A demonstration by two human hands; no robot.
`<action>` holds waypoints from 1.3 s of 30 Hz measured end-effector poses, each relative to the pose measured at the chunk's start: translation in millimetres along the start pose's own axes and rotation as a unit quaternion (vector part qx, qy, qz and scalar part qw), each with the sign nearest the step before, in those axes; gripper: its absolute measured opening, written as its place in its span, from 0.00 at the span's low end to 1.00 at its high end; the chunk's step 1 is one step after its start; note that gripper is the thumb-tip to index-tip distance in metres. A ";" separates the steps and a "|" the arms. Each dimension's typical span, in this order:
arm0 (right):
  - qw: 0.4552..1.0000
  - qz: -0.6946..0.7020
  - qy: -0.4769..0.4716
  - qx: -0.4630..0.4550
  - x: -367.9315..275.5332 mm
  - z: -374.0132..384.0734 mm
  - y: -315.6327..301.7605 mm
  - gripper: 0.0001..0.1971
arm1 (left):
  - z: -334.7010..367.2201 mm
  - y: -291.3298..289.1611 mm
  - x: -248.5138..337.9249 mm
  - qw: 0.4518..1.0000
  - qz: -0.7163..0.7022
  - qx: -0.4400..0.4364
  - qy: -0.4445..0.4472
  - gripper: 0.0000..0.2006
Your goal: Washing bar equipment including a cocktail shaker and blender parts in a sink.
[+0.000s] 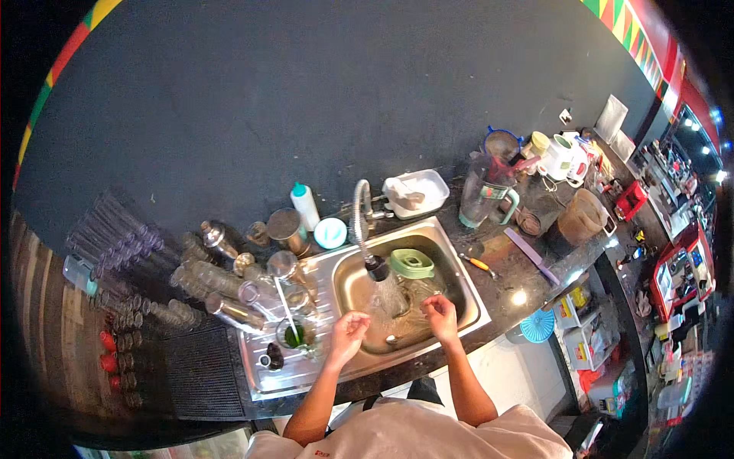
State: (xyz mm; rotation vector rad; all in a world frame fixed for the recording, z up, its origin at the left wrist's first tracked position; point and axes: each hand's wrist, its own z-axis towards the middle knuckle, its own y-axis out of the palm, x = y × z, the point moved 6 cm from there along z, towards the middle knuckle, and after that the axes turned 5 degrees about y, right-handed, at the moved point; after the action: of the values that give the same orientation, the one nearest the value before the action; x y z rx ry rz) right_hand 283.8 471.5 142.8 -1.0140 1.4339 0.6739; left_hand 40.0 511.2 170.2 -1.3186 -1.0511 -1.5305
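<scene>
My left hand (352,333) hovers over the near left edge of the steel sink (474,294), its fingers loosely bent and nothing visible in them. My right hand (440,315) is above the basin's right side, fingers loosely curved, also without a visible object. Between and beyond them, water runs from the black spray head (376,268) of a coiled faucet (359,206). The stream falls into a clear vessel (394,300) in the basin, whose exact kind I cannot make out. A light green plastic container (411,263) lies at the basin's far side. Neither hand touches it.
Glasses and metal cups crowd the drainboard (329,359) on the left. Behind the sink stand a squeeze bottle (304,205) and a white tub (419,191). To the right are an orange-handled tool (480,265), a purple flat strip (531,255), a blender jug (483,195) and a brownish pitcher (582,216).
</scene>
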 end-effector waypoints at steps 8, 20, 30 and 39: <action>0.908 -0.346 -0.229 0.053 -7.8 88.2 4.3 0.16 | -3.3 49.5 -107.6 0.961 0.249 -0.015 -0.117 0.09; 0.928 -0.231 -0.244 -0.163 -16.6 92.3 -3.6 0.15 | -2.9 83.7 -108.1 0.970 -0.019 0.140 -0.200 0.12; 0.873 -0.205 -0.304 -0.321 -34.8 24.6 11.7 0.10 | 7.8 87.1 -117.3 0.881 -0.364 0.211 -0.217 0.21; 0.929 0.127 0.187 -0.295 40.2 164.7 74.7 0.12 | 19.3 67.6 -122.8 0.841 -0.459 0.206 -0.200 0.20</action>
State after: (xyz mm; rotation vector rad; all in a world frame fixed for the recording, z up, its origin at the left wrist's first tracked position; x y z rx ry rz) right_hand 299.2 640.8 69.1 -1.4952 1.7591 1.1973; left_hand 121.7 518.1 54.9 -0.8454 -2.3782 -1.5233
